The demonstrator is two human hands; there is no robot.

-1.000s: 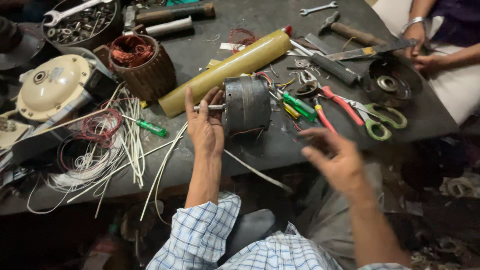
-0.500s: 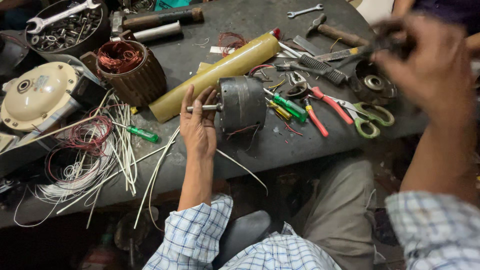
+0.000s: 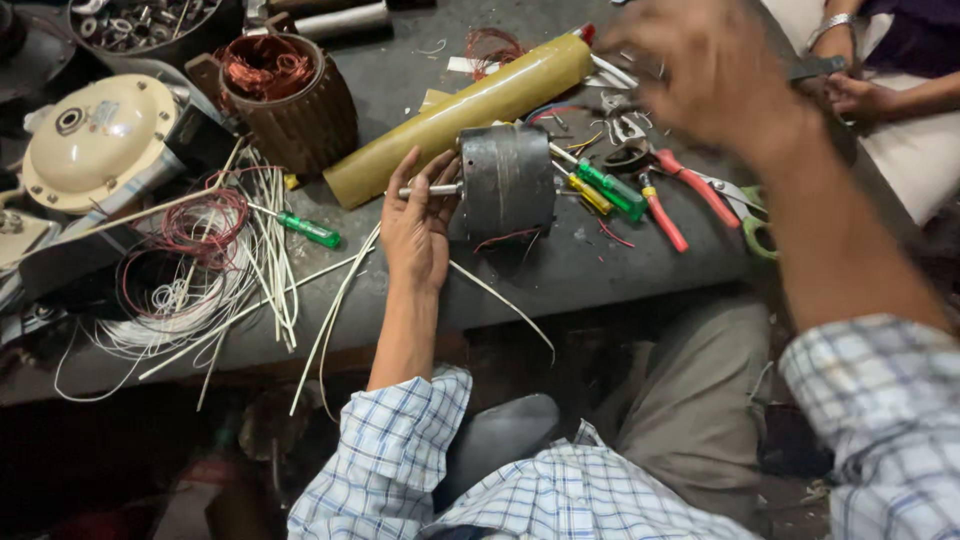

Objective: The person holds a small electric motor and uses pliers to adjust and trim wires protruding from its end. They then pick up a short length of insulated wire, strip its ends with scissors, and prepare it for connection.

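Fingers of my left hand (image 3: 420,225) curl loosely around the steel shaft (image 3: 430,189) of the dark motor (image 3: 507,180), which lies on its side on the bench (image 3: 590,265) beside a yellow roll (image 3: 460,110). My right hand (image 3: 715,70) hovers blurred above pliers (image 3: 670,195), fingers spread, holding nothing.

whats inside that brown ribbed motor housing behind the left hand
The brown ribbed housing holds coils of copper-red winding wire bunched at its open top. Its walls hide anything deeper inside. The left hand is not touching it; it steadies the dark motor.
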